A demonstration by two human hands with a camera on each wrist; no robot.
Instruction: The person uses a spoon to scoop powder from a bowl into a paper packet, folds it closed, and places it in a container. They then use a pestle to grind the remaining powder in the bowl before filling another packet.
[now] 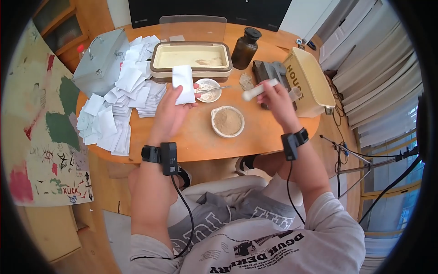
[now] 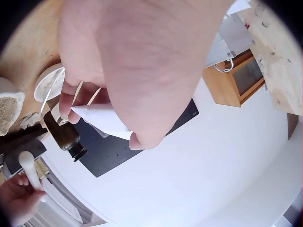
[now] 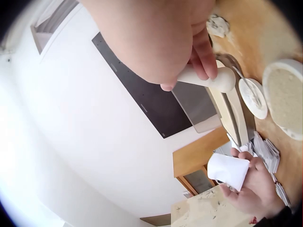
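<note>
The left hand (image 1: 173, 107) holds a folded white paper (image 1: 183, 84) between thumb and fingers, above the table's middle. The right hand (image 1: 279, 104) pinches a white pestle (image 1: 259, 90), its rounded end pointing left. Between and below the hands stands a white mortar (image 1: 242, 130) with brown powder (image 1: 227, 122) in it. Just right of the left hand, a small white dish (image 1: 209, 98) carries pale powder, and a thin metal tool (image 1: 214, 89) lies across it. In the right wrist view the pestle (image 3: 222, 80) is gripped by curled fingers.
Piles of white paper packets (image 1: 119, 107) and a metal case (image 1: 101, 59) occupy the left. Behind are a cream tray box (image 1: 190, 73) and a dark bottle (image 1: 245, 49). On the right stand a dark device (image 1: 269, 73) and a yellow bin (image 1: 308, 77).
</note>
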